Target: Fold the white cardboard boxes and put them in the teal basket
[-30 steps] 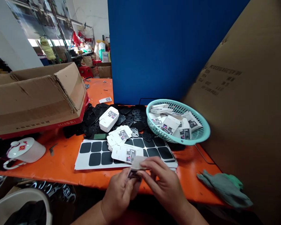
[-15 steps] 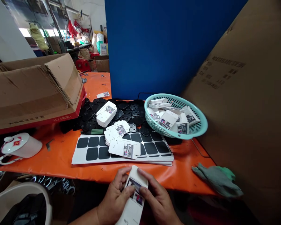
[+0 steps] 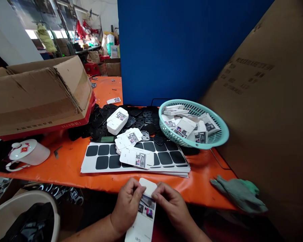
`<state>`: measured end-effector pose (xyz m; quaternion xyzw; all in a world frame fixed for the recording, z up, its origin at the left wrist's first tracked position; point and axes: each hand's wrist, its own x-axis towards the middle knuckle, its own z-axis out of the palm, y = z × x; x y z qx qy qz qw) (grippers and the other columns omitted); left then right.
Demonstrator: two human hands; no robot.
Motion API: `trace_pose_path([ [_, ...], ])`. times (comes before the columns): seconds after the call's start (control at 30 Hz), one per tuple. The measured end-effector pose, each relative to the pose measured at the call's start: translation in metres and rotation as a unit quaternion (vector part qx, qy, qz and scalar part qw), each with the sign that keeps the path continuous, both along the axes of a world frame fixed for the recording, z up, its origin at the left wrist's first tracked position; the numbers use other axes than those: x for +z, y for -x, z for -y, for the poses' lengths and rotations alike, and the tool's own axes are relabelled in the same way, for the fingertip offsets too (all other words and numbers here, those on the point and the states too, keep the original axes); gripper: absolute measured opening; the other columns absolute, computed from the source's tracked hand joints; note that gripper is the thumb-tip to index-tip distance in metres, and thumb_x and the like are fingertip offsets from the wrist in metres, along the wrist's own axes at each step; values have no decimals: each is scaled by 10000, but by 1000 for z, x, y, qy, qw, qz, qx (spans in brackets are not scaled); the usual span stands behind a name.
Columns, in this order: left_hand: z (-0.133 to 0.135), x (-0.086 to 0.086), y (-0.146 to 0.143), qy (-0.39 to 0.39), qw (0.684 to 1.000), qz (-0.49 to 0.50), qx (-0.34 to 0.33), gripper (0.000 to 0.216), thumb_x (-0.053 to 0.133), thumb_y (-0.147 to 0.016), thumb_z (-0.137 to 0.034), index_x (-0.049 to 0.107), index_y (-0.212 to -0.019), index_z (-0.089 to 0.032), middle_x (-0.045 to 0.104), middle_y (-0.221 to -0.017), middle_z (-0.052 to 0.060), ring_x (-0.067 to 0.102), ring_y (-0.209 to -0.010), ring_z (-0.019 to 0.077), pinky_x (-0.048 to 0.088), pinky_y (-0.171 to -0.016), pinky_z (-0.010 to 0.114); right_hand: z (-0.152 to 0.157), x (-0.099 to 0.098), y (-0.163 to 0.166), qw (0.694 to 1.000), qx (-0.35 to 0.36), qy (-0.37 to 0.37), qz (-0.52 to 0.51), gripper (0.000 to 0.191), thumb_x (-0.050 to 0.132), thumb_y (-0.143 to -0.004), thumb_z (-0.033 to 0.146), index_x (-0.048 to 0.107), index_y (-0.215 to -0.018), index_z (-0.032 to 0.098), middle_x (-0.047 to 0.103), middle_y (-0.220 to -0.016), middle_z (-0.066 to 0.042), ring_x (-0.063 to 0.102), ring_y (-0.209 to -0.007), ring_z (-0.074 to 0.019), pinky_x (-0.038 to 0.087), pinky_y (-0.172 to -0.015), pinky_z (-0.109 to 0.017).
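Note:
Between my hands, in front of the table's edge, is a flat white printed carton (image 3: pixel 142 220) with small product pictures and a pale end flap at its top. My left hand (image 3: pixel 127 206) pinches its left edge near the flap with thumb and curled fingers. On the opposite edge, my right hand (image 3: pixel 171 203) pinches it at the same height. More flat cartons (image 3: pixel 136 158) lie fanned over sheets of black rounded-square stickers (image 3: pixel 102 163). Behind them a neat stack of cartons (image 3: pixel 117 121) rests on black plastic parts (image 3: pixel 148 119).
A turquoise basket (image 3: pixel 224 134) holds several folded cartons. To the left are a big cardboard box (image 3: pixel 32 97), a lidded white mug (image 3: pixel 30 153) and a beige bucket (image 3: pixel 56 218). A grey-green glove (image 3: pixel 238 193) lies at the right edge. A blue panel (image 3: pixel 171 50) stands behind.
Both thumbs have moved off the carton's printed middle, up and outward to its side edges near the flap. The view has shifted slightly, so the table appears further right.

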<state>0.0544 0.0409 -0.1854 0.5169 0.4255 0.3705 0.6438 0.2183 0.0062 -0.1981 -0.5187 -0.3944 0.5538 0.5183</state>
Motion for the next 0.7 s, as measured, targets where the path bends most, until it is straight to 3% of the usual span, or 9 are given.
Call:
trace_pose_path([
  [0.1, 4, 4, 3, 47, 997, 58, -4, 398, 576, -896, -468, 458, -1170, -204, 578, -803, 0, 531, -675, 123, 432, -634, 238, 1, 3, 4, 991, -1, 75, -115, 342, 824, -680, 403, 655, -912, 217, 619, -732, 23, 573, -677, -153, 467, -650, -264],
  [0.17, 6, 4, 8, 54, 997, 58, -17, 377, 591, -891, -454, 487, -1144, -194, 597, -816, 12, 551, -698, 127, 447, -663, 244, 5, 3, 5, 988, 16, 90, -127, 283, 811, -699, 388, 671, -869, 211, 639, -747, 11, 596, -691, -161, 473, -666, -274],
  [0.23, 7, 3, 13, 37, 999, 27, -27, 276, 607, -886, -431, 551, -968, -173, 595, -797, 14, 549, -708, 125, 444, -667, 236, 9, 5, 3, 998, 36, 25, -50, 183, 759, -763, 366, 690, -764, 197, 641, -744, -8, 599, -701, -166, 469, -671, -274],
  [0.3, 6, 3, 18, 10, 999, 1, -37, 251, 608, -888, -413, 566, -869, -166, 589, -785, 13, 543, -710, 125, 441, -663, 235, 12, 7, -1, 994, 58, -80, 41, 147, 688, -829, 351, 726, -811, 210, 651, -780, -31, 612, -745, -186, 475, -694, -288],
  [0.37, 5, 4, 20, -28, 998, -12, -48, 249, 602, -890, -406, 573, -841, -163, 586, -800, 19, 547, -739, 136, 447, -693, 249, 12, 9, -2, 986, 76, -121, 83, 160, 636, -869, 344, 739, -874, 221, 669, -824, -50, 629, -780, -200, 486, -718, -302],
  [0.47, 1, 13, 20, -53, 996, -43, -59, 254, 584, -896, -399, 556, -810, -161, 564, -795, 19, 529, -738, 138, 442, -693, 253, 11, 15, 1, 993, 59, -45, 87, 158, 678, -839, 360, 731, -823, 212, 674, -784, -39, 633, -739, -190, 493, -679, -285],
  [0.7, -15, 42, 16, 54, 994, -58, -70, 292, 630, -823, -425, 504, -760, -169, 480, -675, -33, 420, -616, 98, 368, -573, 210, 2, 37, 7, 996, 27, 89, -8, 249, 797, -699, 407, 717, -717, 171, 713, -722, -32, 624, -672, -174, 502, -648, -279],
])
